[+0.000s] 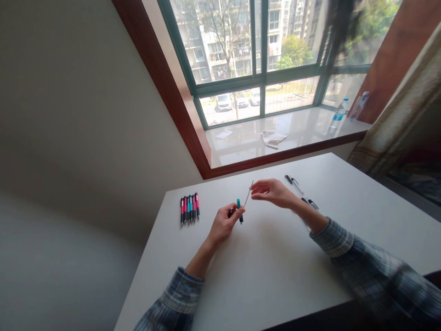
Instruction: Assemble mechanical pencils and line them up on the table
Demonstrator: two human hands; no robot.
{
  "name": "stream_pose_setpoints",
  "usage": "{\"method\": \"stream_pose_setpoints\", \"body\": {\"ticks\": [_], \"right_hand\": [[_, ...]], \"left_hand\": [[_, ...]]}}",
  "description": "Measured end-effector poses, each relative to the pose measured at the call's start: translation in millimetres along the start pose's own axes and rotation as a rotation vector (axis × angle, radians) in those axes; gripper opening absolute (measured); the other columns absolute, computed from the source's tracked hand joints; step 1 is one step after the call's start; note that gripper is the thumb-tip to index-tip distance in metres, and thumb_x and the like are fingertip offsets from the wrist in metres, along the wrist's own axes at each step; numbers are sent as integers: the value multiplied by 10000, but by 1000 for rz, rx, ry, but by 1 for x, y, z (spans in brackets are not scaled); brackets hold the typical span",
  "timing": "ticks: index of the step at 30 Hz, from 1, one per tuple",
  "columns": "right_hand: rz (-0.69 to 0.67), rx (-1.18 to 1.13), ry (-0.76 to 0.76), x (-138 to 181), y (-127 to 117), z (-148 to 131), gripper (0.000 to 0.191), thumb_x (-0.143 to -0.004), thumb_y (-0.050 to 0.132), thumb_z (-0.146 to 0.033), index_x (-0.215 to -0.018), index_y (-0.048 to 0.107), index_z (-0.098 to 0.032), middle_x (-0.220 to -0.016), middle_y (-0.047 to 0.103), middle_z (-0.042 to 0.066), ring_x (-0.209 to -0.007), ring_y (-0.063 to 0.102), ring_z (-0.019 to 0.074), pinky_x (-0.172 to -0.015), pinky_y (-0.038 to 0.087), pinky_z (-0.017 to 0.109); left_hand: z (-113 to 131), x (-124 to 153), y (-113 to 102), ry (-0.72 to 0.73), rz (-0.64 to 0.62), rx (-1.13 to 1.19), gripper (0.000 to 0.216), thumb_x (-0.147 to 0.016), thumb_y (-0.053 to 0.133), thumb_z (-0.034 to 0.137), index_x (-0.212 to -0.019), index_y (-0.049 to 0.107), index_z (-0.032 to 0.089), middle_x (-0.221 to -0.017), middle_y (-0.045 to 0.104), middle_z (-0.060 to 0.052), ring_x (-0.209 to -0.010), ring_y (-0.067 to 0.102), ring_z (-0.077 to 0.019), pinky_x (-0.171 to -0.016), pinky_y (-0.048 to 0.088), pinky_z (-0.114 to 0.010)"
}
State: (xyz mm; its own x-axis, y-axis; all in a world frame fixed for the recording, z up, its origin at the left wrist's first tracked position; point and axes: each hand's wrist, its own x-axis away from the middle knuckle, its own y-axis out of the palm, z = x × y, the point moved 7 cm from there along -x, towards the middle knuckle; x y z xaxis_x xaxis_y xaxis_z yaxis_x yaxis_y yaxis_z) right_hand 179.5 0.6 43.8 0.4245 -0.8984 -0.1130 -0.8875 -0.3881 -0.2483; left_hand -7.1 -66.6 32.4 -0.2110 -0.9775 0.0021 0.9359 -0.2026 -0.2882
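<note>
My left hand (225,224) is closed around a teal and black pen barrel (239,208) above the middle of the white table (268,271). My right hand (272,191) pinches a thin pen refill (248,195), whose lower end points at the barrel's open top. A row of several pink and teal pens (189,208) lies to the left of my hands. More pens with clear barrels (299,189) lie behind my right wrist.
Beyond the table runs a white window sill (285,133) with a cloth (273,138), a slip of paper (224,134) and a water bottle (339,113). A curtain (399,115) hangs at the right. A plain wall is at the left.
</note>
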Motion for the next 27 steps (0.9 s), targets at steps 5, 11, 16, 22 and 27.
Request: {"method": "stream_pose_setpoints", "body": {"ticks": [5, 11, 16, 22, 27], "right_hand": [[385, 717, 93, -7, -76, 17, 172, -910, 671, -326, -1008, 755, -213, -886, 769, 47, -841, 703, 195, -808, 501, 299], [299, 999, 194, -23, -81, 51, 207, -920, 657, -268, -1083, 732, -167, -1045, 761, 105, -977, 687, 244, -829, 470, 309], [267, 1014, 202, -27, -74, 61, 218, -928, 586, -167, -1083, 740, -165, -1070, 758, 126, -992, 689, 251, -842, 460, 311], [252, 1014, 230, -22, -72, 61, 227, -885, 582, -132, -1019, 764, -158, -1024, 760, 146, -945, 693, 256, -810, 459, 317], [247, 949, 196, -12, -70, 44, 173, -843, 627, -218, -906, 786, -194, -936, 772, 96, -866, 688, 235, -745, 461, 299]], "left_hand": [[-2, 0, -1, -6, 19, -12, 365, -878, 636, 526, -852, 658, 163, -651, 439, 43, -592, 305, -104, -579, 275, -256], [-1, 2, 2, 4, 13, -27, 365, -886, 617, 525, -851, 641, 163, -666, 424, 46, -609, 320, -107, -590, 287, -253], [1, 2, 2, 0, 18, -23, 361, -886, 621, 520, -853, 644, 161, -666, 419, 46, -607, 322, -106, -593, 291, -253], [-1, 1, 1, 10, 7, -19, 358, -899, 610, 517, -860, 641, 162, -670, 444, 42, -611, 337, -109, -610, 314, -253], [-3, 0, 3, 22, -22, 1, 332, -917, 602, 491, -869, 628, 163, -697, 447, 37, -634, 352, -110, -627, 324, -249]]}}
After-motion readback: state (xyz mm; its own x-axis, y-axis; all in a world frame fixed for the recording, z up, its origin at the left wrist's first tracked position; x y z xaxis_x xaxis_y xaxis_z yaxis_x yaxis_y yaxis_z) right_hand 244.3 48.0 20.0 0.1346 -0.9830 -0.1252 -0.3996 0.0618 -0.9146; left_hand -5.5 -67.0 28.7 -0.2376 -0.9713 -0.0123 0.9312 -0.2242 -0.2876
